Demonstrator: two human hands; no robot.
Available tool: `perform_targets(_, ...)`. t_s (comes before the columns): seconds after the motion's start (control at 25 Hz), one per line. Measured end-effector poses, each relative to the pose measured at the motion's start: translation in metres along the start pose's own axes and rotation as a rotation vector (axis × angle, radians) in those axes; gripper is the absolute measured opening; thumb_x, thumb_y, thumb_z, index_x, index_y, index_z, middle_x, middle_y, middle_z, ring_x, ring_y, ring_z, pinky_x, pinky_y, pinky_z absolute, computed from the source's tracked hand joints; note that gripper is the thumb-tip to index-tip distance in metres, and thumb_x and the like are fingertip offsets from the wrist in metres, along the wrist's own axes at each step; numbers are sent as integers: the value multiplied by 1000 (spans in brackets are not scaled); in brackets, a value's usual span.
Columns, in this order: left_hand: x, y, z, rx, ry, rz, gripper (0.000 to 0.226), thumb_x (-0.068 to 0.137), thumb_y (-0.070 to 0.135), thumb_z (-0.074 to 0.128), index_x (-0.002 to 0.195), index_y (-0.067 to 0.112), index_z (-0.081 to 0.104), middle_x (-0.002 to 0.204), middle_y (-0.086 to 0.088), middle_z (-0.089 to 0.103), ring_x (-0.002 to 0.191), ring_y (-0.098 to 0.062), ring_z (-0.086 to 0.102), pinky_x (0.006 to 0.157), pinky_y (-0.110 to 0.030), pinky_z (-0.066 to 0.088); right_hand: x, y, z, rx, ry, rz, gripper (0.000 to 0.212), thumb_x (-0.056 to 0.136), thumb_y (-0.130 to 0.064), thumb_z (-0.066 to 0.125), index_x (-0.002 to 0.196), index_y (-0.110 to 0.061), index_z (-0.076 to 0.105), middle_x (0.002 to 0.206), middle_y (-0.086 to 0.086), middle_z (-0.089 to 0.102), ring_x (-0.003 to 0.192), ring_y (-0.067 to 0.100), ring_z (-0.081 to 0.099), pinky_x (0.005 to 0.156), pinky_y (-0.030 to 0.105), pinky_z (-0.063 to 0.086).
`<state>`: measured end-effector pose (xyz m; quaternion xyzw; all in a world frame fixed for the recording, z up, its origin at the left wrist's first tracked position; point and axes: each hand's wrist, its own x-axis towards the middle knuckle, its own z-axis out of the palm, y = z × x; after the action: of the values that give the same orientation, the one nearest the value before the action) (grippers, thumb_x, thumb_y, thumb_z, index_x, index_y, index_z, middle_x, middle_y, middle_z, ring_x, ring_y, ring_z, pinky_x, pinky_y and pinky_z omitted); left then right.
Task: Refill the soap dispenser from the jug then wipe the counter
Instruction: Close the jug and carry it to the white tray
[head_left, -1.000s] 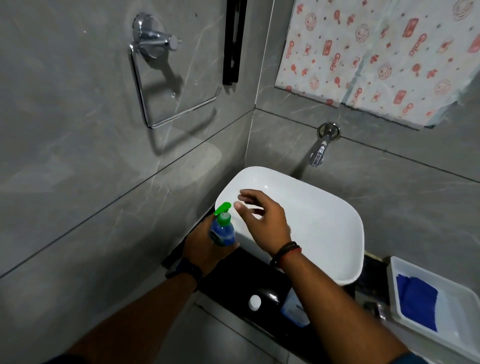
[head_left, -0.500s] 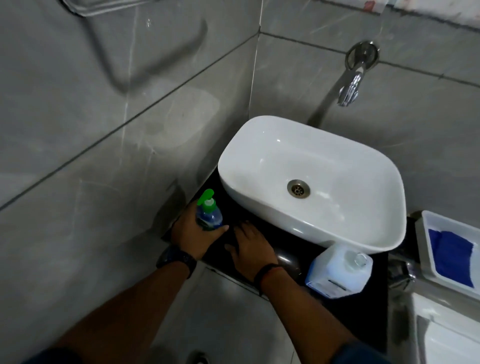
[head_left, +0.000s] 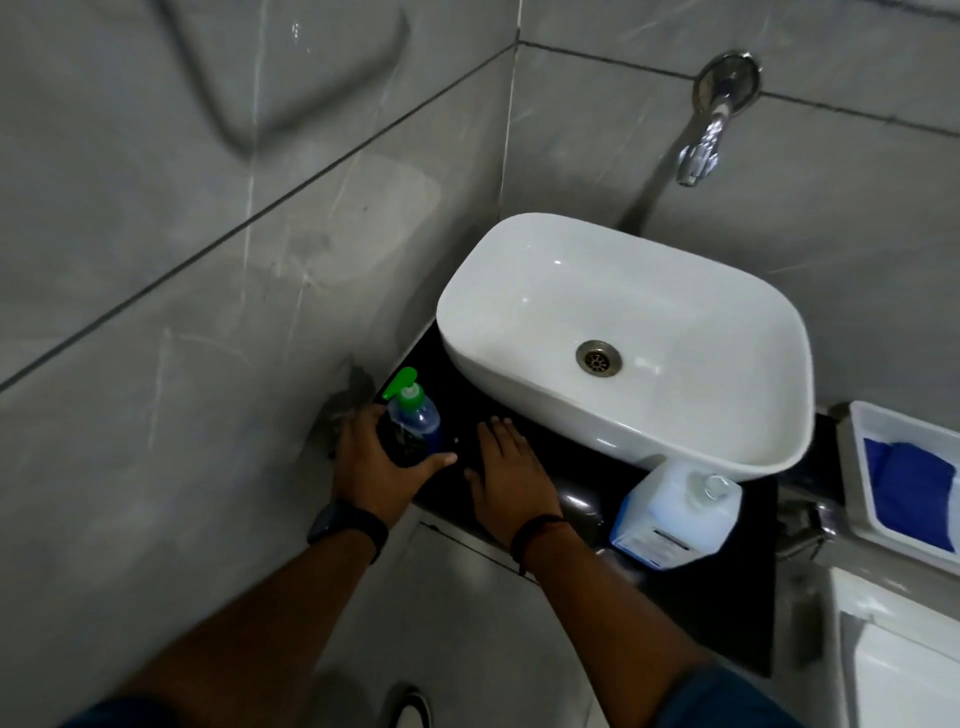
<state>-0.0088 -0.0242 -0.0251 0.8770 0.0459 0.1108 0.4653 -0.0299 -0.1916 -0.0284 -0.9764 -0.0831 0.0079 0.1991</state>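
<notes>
Black counter (head_left: 582, 499) — left hand (head_left: 374, 462) around soap dispenser (head_left: 413, 421), right hand (head_left: 511, 478) flat beside

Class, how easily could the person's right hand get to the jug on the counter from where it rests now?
Probably easily. The right hand lies flat and empty on the black counter, and the jug stands to its right on the same counter with only bare surface between them. The left hand holds the soap dispenser.

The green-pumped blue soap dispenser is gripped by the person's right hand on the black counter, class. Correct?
Wrong hand. The head view shows the left hand gripping the green-pumped blue soap dispenser; the right hand rests flat on the black counter.
</notes>
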Motion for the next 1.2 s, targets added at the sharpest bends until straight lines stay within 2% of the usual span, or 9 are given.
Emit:
perform_targets(0.12,-26,16,1,35,206,-120,74,45,50,87,93,10,48,95,-10,53,88,-30,55,74,-36,48,-25,-6,-53,120,184,-54,47,91,-21,49,135,-5,41,142,16,43,136,29,30,113,34,21)
perform_targets(0.2,-40,35,10,23,207,-80,59,53,52,83,82,15,46,82,-4,51,77,-27,53,67,-34,44,-46,-4,-88,153,383,-115,36,86,-15,55,120,-5,55,122,15,59,121,31,48,104,40,39)
perform_targets(0.32,-56,66,36,56,-125,15,46,60,54,78,79,19,55,81,-2,57,75,-19,55,64,-29,44,-76,17,-133,255,681,-47,24,82,-18,57,104,-9,59,101,9,63,99,23,53,87,32,44)
perform_targets(0.44,-66,79,65,230,-474,101,51,65,46,78,103,15,64,107,-10,62,96,-24,59,80,-30,48,-105,54,-146,289,866,95,29,83,-28,58,104,-9,55,101,7,59,97,20,51,87,23,39)
perform_targets(0.56,-79,76,85,379,-634,209,62,72,36,77,126,16,55,130,-12,54,117,-28,50,96,-35,44,-136,86,-127,366,766,235,56,73,-45,67,115,-15,46,113,0,46,104,19,49,86,30,45)
perform_targets(0.72,-88,65,97,483,-634,273,61,78,33,70,133,23,48,139,-6,47,121,-30,41,96,-40,44,-144,108,-102,616,500,310,85,52,-45,85,123,-36,38,122,-13,42,110,-3,47,81,8,45)
perform_targets(0.84,-86,60,102,538,-646,306,44,83,30,64,126,21,55,133,-6,52,114,-31,44,88,-36,45,-136,119,-93,690,373,343,83,53,-30,89,112,-58,38,115,-27,50,106,-9,51,76,6,46)
perform_targets(1.04,-80,61,108,403,-663,273,27,82,20,67,105,5,66,110,-15,63,103,-32,57,79,-30,47,-131,128,-88,695,294,402,78,51,-38,89,110,-57,42,105,-28,58,99,-16,53,69,5,48)
perform_targets(1.2,-68,114,92,11,-382,32,33,72,27,78,100,14,69,94,-2,69,86,-16,63,74,-19,47,-126,114,-100,640,366,417,70,45,-51,86,101,-60,43,94,-29,58,89,-19,54,64,5,48)
